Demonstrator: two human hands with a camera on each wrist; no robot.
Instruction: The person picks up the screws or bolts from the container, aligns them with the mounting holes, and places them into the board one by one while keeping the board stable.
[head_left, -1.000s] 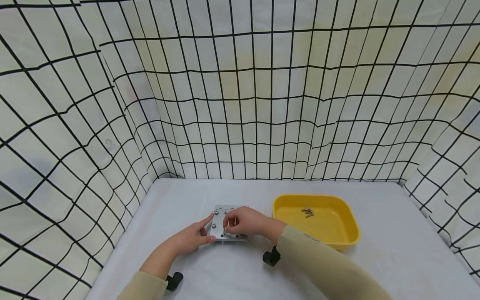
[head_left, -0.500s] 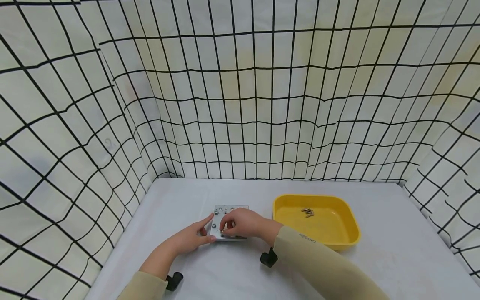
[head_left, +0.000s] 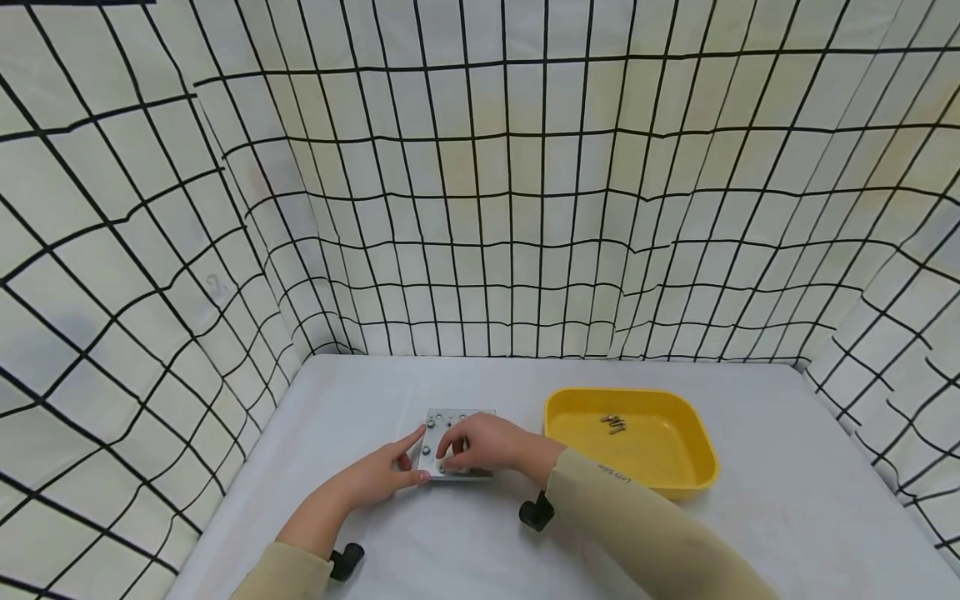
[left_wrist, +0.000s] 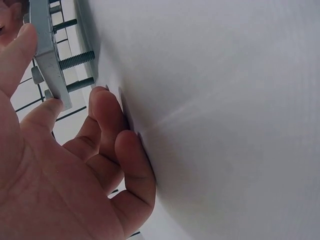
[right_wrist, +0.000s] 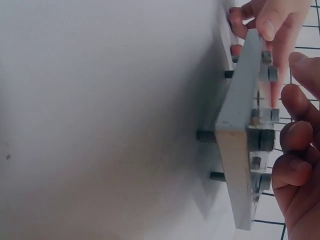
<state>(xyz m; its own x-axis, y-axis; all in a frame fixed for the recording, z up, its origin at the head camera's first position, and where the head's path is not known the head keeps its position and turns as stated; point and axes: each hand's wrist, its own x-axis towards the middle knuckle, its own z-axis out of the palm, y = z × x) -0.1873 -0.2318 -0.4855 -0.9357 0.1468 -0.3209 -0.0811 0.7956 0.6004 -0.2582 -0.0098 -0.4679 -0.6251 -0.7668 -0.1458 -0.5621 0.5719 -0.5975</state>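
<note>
Honestly, the right hand (head_left: 483,443) hides a lot of the metal plate (head_left: 432,438), covering its 3 o'clock side in the head view. One bolt (head_left: 440,468) around the plate's 7 o'clock is tiny and hard to make out by the fingertips. The right wrist view shows threaded ends (right_wrist: 206,136) poking out underneath, but I can't tell if they touch the tabletop. That view also cuts off most of the right hand: fingers loosely curled, thumb parted from the forefinger, nothing visible between them. The left hand (head_left: 378,479), at the plate's 8 o'clock, has thumb and forefinger spread with tips against the plate, other fingers bent in by the tabletop.

The plate sits over a white tabletop (head_left: 450,542), roughly 6 o'clock in the head view, with a yellow tray (head_left: 652,454) off at its 3 o'clock. Some small bolts (head_left: 617,427) lie toward the tray's 11. White walls (head_left: 528,167) with black grid lines go all round.

Compared with a second ago, that 7 o'clock bolt isn't standing up pinched in the right fingertips; it's lower and they've come apart. Left hand and tray have basically stayed put.
</note>
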